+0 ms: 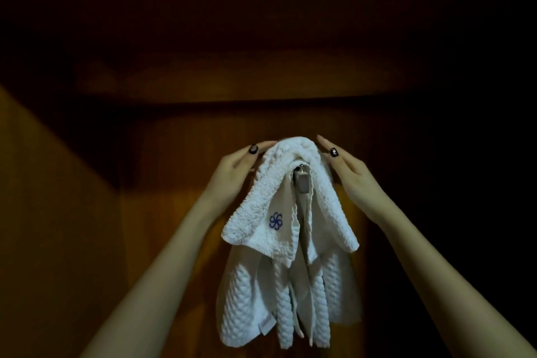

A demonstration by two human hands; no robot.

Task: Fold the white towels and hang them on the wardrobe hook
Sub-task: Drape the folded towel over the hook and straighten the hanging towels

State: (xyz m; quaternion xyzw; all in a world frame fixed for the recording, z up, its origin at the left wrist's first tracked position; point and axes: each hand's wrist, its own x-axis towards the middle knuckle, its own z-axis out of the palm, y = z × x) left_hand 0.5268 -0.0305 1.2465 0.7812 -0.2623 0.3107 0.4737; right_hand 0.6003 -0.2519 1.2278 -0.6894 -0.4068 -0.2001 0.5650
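Dim wardrobe interior, brown wooden back panel [180, 154]; a metal hook [302, 180] sits on the panel, partly visible under the cloth; a white terry towel [261, 212] with a blue flower-like emblem [275, 221] is draped over the hook, its two halves falling left and right; beneath it hangs a second white towel with a waffle texture [241, 308], reaching lower, folds bunched in the middle; left hand [232, 171] is open, fingers extended, resting against the left side of the top towel near its crest; right hand [353, 174] is open too, fingers straight, touching the right side of the crest; neither hand pinches the cloth; dark-painted nails on both; both forearms reach up from the bottom corners.
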